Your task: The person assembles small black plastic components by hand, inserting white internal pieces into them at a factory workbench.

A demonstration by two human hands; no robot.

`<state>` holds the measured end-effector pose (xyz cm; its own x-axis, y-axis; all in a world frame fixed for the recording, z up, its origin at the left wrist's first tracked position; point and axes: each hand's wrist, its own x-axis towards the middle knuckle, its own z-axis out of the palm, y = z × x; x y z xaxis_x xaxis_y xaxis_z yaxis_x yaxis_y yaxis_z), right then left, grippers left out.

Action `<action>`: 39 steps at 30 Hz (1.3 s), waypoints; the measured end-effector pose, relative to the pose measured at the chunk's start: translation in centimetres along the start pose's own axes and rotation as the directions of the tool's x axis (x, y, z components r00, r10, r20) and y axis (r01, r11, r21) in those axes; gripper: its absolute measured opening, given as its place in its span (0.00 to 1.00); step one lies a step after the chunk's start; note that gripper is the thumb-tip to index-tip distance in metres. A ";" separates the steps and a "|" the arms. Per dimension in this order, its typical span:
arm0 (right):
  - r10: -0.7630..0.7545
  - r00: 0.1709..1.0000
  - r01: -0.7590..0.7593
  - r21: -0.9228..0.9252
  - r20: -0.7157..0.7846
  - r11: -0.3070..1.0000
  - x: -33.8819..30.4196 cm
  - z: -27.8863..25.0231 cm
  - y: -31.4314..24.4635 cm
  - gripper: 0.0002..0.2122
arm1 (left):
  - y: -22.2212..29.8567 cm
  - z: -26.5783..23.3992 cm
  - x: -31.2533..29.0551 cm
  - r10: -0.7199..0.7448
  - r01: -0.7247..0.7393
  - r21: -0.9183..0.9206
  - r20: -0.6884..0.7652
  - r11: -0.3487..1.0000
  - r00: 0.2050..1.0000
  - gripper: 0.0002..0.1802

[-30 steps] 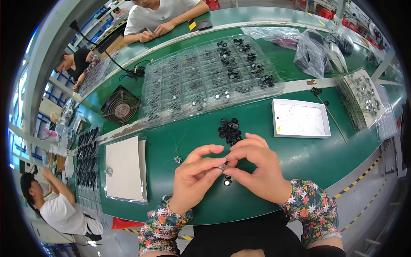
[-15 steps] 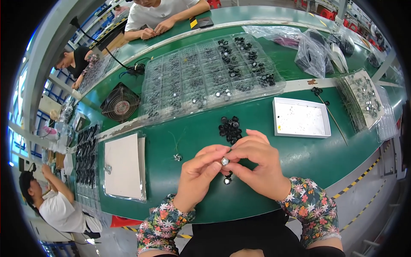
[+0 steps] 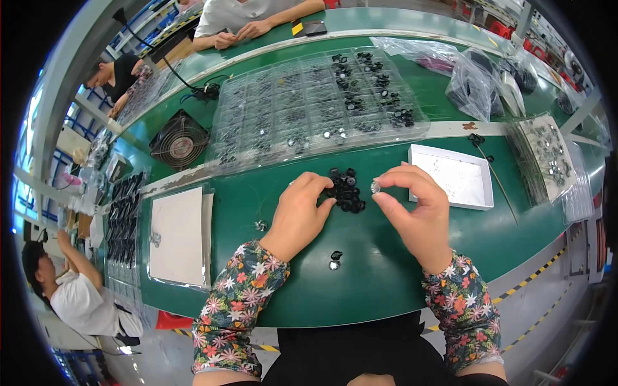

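My left hand reaches to the left edge of a pile of small round black parts. Its thumb and index finger are apart, with the nearest parts between or just past the tips. My right hand pinches a small, shiny, silvery round piece between thumb and fingertips, right of the pile. Closer to me on the green table lie a small black part and, touching it, a shiny round piece. A little cluster of clear pieces sits left of my left hand.
A white box with tiny bits stands right of my right hand. Behind the pile lies a clear compartment tray. A cardboard sheet lies at left, a fan beyond it. A thin stick and stacked trays are at right.
My hands have separated and moved forward. The left has gone to the black pile; the right has carried the silvery piece to the right. The two pieces near me are now uncovered.
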<state>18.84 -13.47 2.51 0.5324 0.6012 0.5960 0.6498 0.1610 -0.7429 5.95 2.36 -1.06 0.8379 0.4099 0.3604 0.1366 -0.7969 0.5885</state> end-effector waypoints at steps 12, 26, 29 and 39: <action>-0.092 0.991 0.100 -0.079 0.096 0.992 -1.3 1.3 -0.2 0.09 | 2.7 -2.2 -2.1 -0.359 0.403 -0.745 0.233 0.531 0.904 0.11; -0.182 0.967 0.204 -0.115 0.176 0.972 -1.8 2.2 -1.3 0.11 | 2.2 -3.0 -4.3 -0.191 0.465 -0.883 0.468 -0.062 0.863 0.15; -0.201 0.963 0.226 -0.132 0.181 0.965 -1.8 2.2 -1.5 0.11 | 2.1 -2.7 -4.5 -0.192 0.443 -0.895 0.445 -0.053 0.875 0.13; -0.249 0.950 0.282 -0.181 0.186 0.942 -1.9 1.9 -2.0 0.10 | 2.3 -2.0 -4.8 -0.198 0.401 -0.914 0.405 -0.059 0.893 0.11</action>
<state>15.47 -13.43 2.23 0.2434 0.6771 0.6945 0.8604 0.1798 -0.4768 1.19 -0.50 0.04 0.9348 0.3440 -0.0879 -0.1547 0.6173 0.7714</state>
